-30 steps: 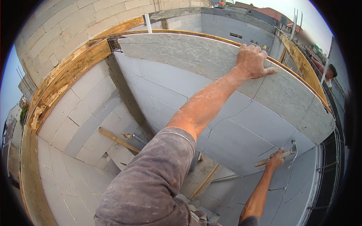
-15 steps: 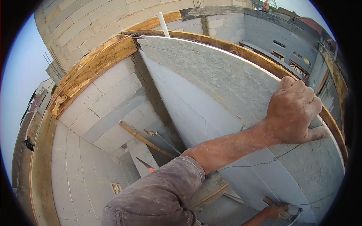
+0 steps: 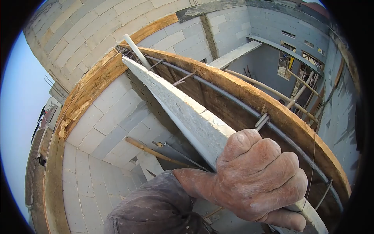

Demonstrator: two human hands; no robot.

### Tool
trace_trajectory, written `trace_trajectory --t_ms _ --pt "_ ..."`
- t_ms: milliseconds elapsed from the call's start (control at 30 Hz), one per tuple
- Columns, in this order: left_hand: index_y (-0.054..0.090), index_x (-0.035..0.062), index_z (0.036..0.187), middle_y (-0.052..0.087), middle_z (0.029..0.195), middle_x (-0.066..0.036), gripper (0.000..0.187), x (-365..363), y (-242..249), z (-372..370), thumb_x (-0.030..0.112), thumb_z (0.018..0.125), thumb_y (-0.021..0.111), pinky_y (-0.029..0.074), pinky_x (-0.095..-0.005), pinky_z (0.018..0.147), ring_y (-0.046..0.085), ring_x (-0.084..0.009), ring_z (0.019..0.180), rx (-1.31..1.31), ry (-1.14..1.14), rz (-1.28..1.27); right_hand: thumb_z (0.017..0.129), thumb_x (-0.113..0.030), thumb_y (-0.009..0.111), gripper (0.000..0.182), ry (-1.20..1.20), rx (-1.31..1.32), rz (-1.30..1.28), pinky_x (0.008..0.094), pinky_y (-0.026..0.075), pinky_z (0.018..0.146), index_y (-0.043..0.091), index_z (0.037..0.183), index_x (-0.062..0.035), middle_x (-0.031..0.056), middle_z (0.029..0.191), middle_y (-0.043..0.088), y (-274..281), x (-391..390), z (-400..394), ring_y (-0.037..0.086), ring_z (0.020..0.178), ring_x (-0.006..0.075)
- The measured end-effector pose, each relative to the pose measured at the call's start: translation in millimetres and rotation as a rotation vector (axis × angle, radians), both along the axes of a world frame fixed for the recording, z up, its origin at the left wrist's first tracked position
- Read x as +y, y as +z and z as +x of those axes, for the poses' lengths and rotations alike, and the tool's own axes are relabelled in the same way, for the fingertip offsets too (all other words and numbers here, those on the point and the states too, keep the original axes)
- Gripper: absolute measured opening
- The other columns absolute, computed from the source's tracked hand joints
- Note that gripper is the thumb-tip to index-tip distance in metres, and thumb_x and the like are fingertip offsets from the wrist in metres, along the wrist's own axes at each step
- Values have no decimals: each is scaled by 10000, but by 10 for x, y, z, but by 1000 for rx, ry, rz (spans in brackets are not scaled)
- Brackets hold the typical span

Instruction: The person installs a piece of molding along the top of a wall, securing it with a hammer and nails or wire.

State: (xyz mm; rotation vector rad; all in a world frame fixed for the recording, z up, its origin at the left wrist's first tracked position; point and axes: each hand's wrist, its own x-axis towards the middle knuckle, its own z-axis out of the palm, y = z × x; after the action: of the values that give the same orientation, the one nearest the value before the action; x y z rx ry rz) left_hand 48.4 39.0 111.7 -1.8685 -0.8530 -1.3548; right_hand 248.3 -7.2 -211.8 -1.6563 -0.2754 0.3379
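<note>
My left hand is closed over the top edge of a pale block wall, knuckles up, with the thumb on the near side. Its dusty forearm comes out of a grey-brown sleeve. A thin string hangs down close to the thumb. Beyond the wall's edge runs a curved timber formwork board. Steel reinforcing bars lie in the gap between the two. No part of my right hand can be made out.
A white pipe stands tilted at the wall's far corner. Timber boards cap the block wall on the left. Below lies a wooden pole. Bamboo poles and a concrete ledge are beyond the formwork.
The view has risen over the wall, showing the gap and bars behind it. My left hand appears nearer and lower. My right hand, earlier holding a trowel-like tool low at right, has left view.
</note>
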Motion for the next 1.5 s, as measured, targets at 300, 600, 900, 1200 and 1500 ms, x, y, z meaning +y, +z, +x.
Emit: trace_trajectory --t_ms 300,600,900,1200,1500 --pt "602 220 742 481 661 59 483 185 -35 -75 694 792 525 340 -312 646 466 -127 637 120 33 121 963 -453 675 555 35 48 -15 333 529 664 604 1179 53 146 1047 681 0 -104 -133 656 859 198" --pt "471 223 789 447 700 37 537 -108 -110 154 733 931 377 347 -304 664 429 -134 635 -42 247 -145 960 -441 684 545 -48 81 15 326 528 661 604 1180 52 141 1040 682 -322 -473 119 657 854 190" --pt "441 186 779 407 723 15 712 -112 -103 -5 867 837 241 348 -320 654 409 -152 661 104 160 -160 958 -429 692 537 -183 74 46 321 526 658 603 1181 51 136 1033 683 -362 -876 357 659 849 184" --pt "448 229 812 453 742 39 330 -292 25 44 518 925 561 386 -347 682 437 -149 679 130 296 -345 955 -416 702 528 -186 65 68 314 525 655 602 1182 50 131 1025 684 -337 -928 498 660 844 176" --pt "484 175 717 578 683 -3 392 -226 112 -25 514 868 612 369 -336 574 481 -145 586 167 165 -374 953 -403 711 519 -185 85 58 307 524 652 602 1183 49 126 1017 685 -254 -1176 538 661 839 168"
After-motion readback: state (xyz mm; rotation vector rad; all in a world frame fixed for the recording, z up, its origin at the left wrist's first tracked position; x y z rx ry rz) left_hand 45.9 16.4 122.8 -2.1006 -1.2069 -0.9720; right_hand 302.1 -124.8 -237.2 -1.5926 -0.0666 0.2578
